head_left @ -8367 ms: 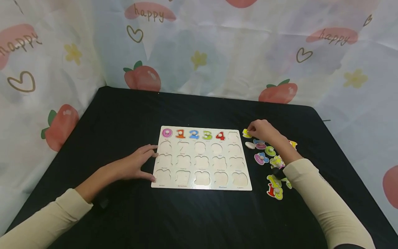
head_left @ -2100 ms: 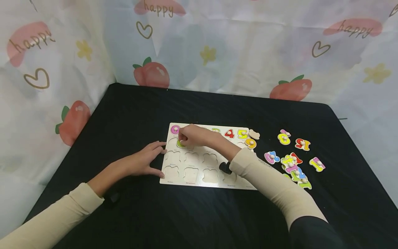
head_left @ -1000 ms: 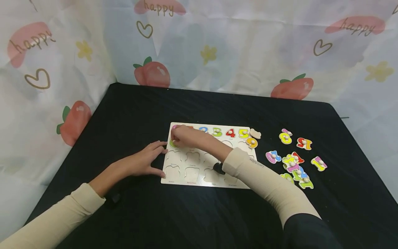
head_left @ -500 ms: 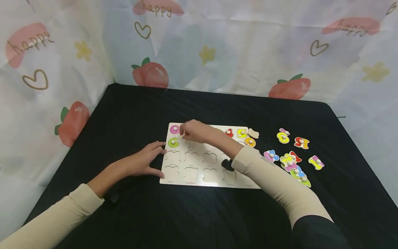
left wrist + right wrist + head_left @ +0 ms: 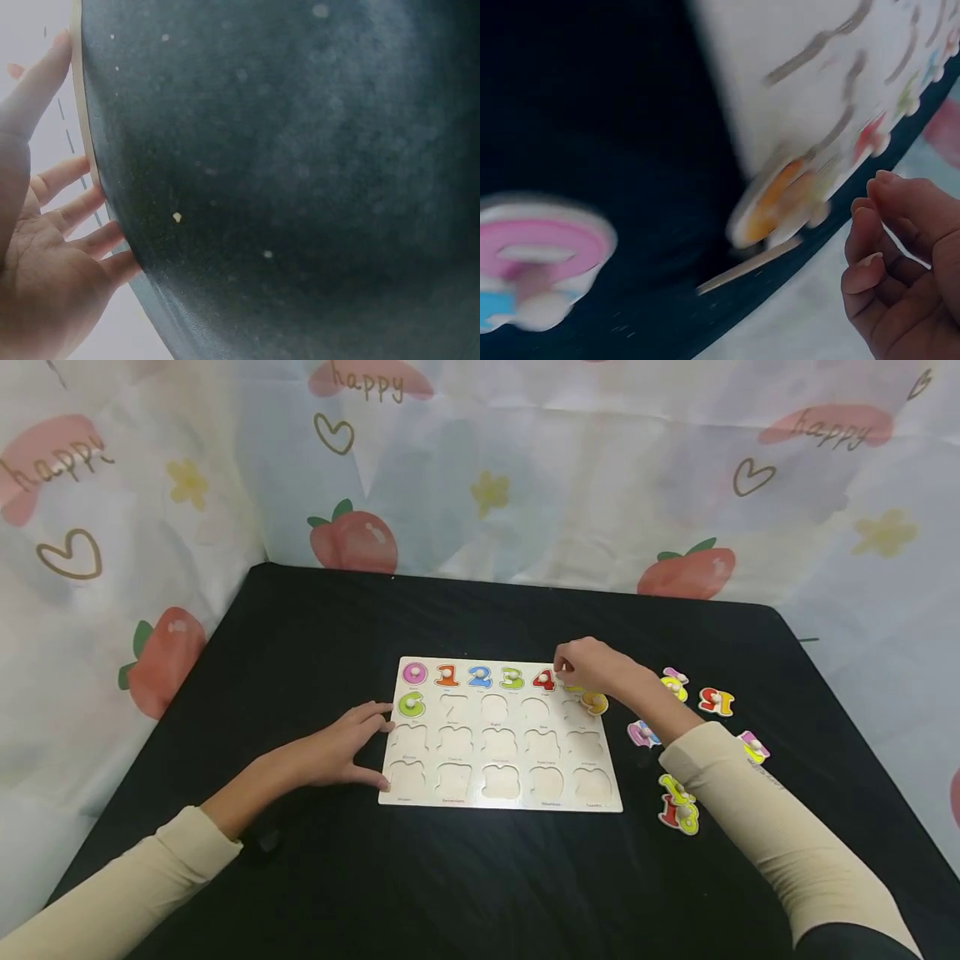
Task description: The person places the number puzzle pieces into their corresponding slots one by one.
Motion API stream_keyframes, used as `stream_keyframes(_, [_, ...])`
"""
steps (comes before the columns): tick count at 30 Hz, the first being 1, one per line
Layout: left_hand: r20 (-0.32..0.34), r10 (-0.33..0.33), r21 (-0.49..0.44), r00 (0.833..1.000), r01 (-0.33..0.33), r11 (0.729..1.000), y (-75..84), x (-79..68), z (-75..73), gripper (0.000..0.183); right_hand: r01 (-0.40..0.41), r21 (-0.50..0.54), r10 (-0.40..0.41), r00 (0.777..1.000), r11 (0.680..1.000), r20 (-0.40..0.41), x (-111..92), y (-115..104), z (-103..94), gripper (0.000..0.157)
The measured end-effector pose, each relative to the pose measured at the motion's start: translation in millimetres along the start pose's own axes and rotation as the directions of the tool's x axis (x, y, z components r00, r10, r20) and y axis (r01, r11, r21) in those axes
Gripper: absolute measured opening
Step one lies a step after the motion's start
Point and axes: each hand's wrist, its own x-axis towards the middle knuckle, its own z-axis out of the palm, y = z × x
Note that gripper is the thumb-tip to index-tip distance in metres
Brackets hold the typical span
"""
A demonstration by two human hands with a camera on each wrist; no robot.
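My left hand (image 5: 333, 747) touches the left edge of a wooden number puzzle board (image 5: 476, 764), its thumb and fingers spread along it. In the left wrist view the fingertips of the left hand (image 5: 60, 262) meet the rim. My right hand (image 5: 600, 668) is above the board's top right corner. The right wrist view shows the right hand (image 5: 904, 259) with loosely bent fingers and nothing between them. A green 6 (image 5: 411, 705) sits in the second row, below a pink 0 (image 5: 414, 673). An orange number piece (image 5: 595, 703) lies across the board's right edge, near the right hand.
Right of the board lie loose number pieces: a red and yellow one (image 5: 716, 702), a pink and blue one (image 5: 643, 734), and a small pile (image 5: 678, 806). The right forearm covers some pieces. A printed cloth (image 5: 555, 527) hangs behind the black table (image 5: 322, 635).
The yellow 5 and green 6 have gone into their slots since the oldest frame. My right hand has let go of the 6 and moved right across the board. My left hand stays.
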Motion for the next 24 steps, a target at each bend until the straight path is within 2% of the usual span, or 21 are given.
stream_keyframes(6, [0.001,-0.013,-0.013,1.000,0.013,1.000,0.6,-0.7,-0.6,0.083,-0.036,-0.019,0.036,0.999,0.999,-0.012,-12,27,0.7,0.012])
stream_keyframes(15, [0.015,-0.037,-0.016,0.999,0.038,0.999,1.2,-1.0,0.3,0.083,-0.070,-0.024,0.069,0.997,0.997,-0.024,-23,37,0.7,0.013])
stream_keyframes(19, [0.018,-0.034,-0.020,0.999,0.035,0.999,1.1,-0.8,1.3,0.082,-0.072,-0.030,0.070,0.995,0.997,-0.072,-29,43,-3.6,0.014])
stream_keyframes(24, [0.015,-0.027,-0.018,1.000,0.027,0.999,1.8,-0.6,0.8,0.083,-0.174,-0.058,0.168,0.981,0.983,-0.094,-39,50,-12.8,0.015])
